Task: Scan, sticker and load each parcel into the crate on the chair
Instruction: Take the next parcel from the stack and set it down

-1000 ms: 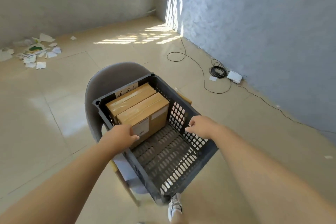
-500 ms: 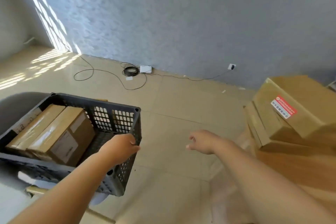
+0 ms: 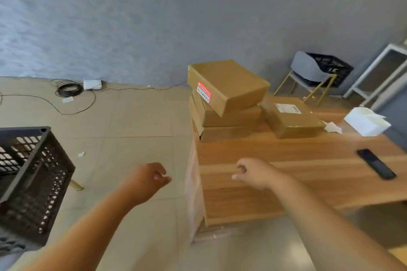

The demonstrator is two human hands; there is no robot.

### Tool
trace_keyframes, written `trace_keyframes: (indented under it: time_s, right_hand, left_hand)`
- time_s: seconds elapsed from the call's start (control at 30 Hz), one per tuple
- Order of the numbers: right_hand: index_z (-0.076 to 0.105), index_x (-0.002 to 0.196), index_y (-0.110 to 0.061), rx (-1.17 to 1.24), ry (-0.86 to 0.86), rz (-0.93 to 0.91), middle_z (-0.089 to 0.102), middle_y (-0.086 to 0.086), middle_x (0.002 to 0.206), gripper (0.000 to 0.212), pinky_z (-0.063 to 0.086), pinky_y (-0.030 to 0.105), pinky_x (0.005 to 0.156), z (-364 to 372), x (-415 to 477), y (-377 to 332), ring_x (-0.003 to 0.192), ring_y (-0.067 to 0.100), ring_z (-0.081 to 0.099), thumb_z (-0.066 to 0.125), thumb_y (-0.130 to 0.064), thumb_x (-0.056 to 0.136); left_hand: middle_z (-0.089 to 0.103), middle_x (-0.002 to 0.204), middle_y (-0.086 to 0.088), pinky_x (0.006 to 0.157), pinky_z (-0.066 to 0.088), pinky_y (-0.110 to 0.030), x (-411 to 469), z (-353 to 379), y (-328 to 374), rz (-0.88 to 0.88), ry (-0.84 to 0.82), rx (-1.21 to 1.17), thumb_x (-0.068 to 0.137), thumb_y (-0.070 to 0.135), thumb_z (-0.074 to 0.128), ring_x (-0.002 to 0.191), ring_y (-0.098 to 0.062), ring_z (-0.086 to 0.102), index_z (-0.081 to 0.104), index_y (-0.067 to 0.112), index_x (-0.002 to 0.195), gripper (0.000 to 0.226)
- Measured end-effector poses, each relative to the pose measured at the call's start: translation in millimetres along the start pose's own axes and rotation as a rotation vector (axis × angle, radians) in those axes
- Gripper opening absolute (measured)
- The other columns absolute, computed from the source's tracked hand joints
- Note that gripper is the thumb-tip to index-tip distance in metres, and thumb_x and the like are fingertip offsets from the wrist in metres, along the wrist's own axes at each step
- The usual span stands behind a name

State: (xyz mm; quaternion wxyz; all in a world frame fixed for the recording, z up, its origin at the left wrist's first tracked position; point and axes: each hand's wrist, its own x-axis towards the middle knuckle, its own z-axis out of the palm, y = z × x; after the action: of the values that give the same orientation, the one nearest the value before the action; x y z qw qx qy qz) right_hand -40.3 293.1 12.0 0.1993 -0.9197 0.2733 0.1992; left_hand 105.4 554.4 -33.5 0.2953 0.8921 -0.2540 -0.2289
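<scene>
- The left grip (image 3: 149, 179) hangs over the floor between the crate and the table, fingers loosely curled, holding nothing.
- The right grip (image 3: 253, 174) is above the near end of the table (image 3: 297, 160), fingers likewise loosely curled and empty, not touching the wood.
- At the left edge, one corner of the dark slatted crate (image 3: 24, 131) shows, with a pale chair leg (image 3: 76, 185) below it. What lies inside cannot be seen from here.
- A dark flat device (image 3: 376, 164) lies on the table well to the right of the right grip.
- Further along the table stands a stack of three parcels. The top parcel (image 3: 229, 83) sits skewed and carries a red sticker (image 3: 204, 94) on its side; under it are the middle parcel (image 3: 231, 115) and the bottom parcel (image 3: 222, 133).
- Just right of the stack lies a single parcel (image 3: 290, 119) with a white label (image 3: 287, 108) on top.
- A white paper bundle (image 3: 366, 121) rests near the table's far right.
- On the floor by the wall lie a coiled cable (image 3: 68, 90) and a white box (image 3: 92, 84).
- In the far corner, a grey chair (image 3: 306, 68) holds a second dark crate (image 3: 330, 67).
</scene>
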Motion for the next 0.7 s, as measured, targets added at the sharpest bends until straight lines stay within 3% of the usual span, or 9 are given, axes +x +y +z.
trace_keyframes:
  time_s: [0.2, 0.37, 0.5, 0.7]
  right_hand:
    - [0.050, 0.129, -0.021, 0.111, 0.091, 0.132, 0.056, -0.001, 0.124, 0.052, 0.046, 0.034, 0.091, -23.4, -24.3, 97.2, 0.107, 0.017, 0.055, 0.058, -0.050, 0.088]
    - [0.050, 0.131, -0.022, 0.168, 0.115, 0.206, 0.057, -0.001, 0.127, 0.053, 0.043, 0.029, 0.089, -42.7, -18.8, 165.6, 0.110, 0.016, 0.055, 0.060, -0.048, 0.087]
    - [0.048, 0.134, -0.024, 0.168, 0.087, 0.256, 0.056, -0.004, 0.128, 0.054, 0.041, 0.026, 0.086, -63.7, -0.9, 221.7, 0.111, 0.014, 0.054, 0.060, -0.049, 0.087]
    - [0.044, 0.138, -0.022, 0.193, 0.032, 0.350, 0.051, -0.001, 0.136, 0.055, 0.043, 0.028, 0.092, -104.4, 41.8, 300.9, 0.118, 0.016, 0.051, 0.058, -0.046, 0.090]
  left_hand:
    - [0.063, 0.096, 0.012, 0.065, 0.040, -0.013, 11.3, 65.2, 67.9, 0.139, -0.077, 0.015, 0.085, 0.042, 0.061, 0.084, -0.003, 0.058, 0.063, 0.026, 0.104, 0.025]
    - [0.063, 0.097, 0.013, 0.080, 0.049, -0.025, 56.4, 108.9, 121.8, 0.192, -0.186, 0.085, 0.086, 0.043, 0.058, 0.086, -0.007, 0.059, 0.060, 0.030, 0.103, 0.021]
    - [0.060, 0.098, 0.015, 0.075, 0.046, -0.022, 113.1, 148.6, 169.8, 0.250, -0.261, 0.109, 0.087, 0.046, 0.055, 0.087, -0.005, 0.058, 0.058, 0.032, 0.106, 0.024]
    - [0.061, 0.100, 0.012, 0.071, 0.045, -0.023, 197.4, 197.6, 244.5, 0.252, -0.366, 0.088, 0.089, 0.045, 0.053, 0.086, -0.007, 0.057, 0.057, 0.032, 0.105, 0.022]
